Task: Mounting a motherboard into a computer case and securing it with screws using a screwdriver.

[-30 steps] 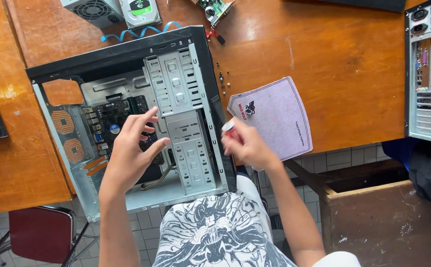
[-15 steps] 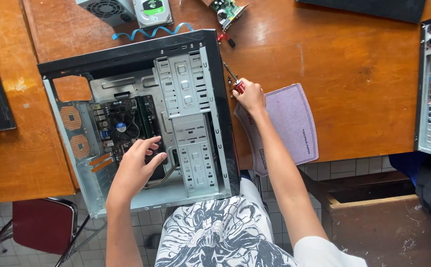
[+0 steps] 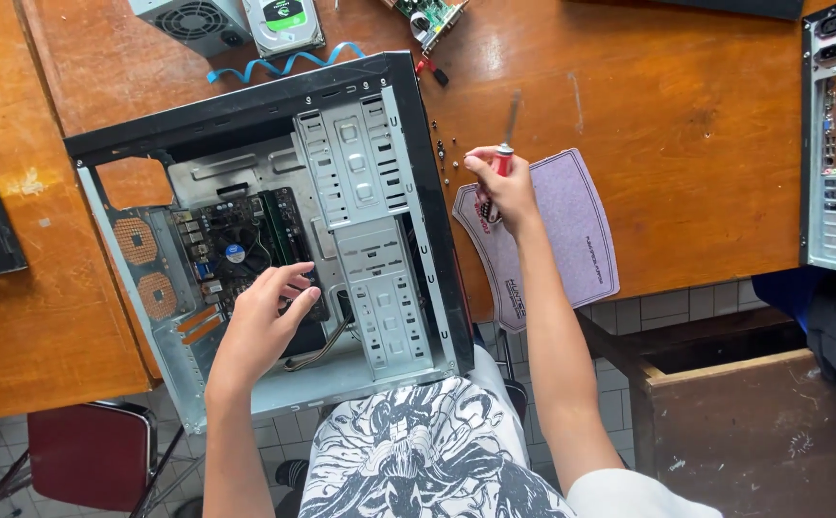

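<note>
The left hand (image 3: 262,321) reaches down into the open computer case (image 3: 245,125), forearm coming up from the bottom edge of the view, wrist nearly straight. Its fingers are spread loosely and bent at the knuckles, the tips resting on or just above the dark circuit board (image 3: 235,235) inside the case; it holds nothing that can be seen, though whether the fingertips actually press the board is hard to tell from this angle. To the right of that hand stands the grey metal drive rack (image 3: 365,192), and beyond the fingertips lies the board's small blue-marked chip. The right hand (image 3: 499,187) is raised outside the case, its arm stretched long from the lower right, elbow low and wrist cocked upward. It is closed in a fist around the red handle of a screwdriver (image 3: 507,134), whose dark shaft points up and away from the person, slightly blurred. Under that hand lies a purple mat (image 3: 571,230) on the wooden table (image 3: 686,144), and just to its left, between the hand and the case wall, a few small dark screws (image 3: 442,158) are scattered. Farther past it, a red and black clip sits near a green card.
</note>
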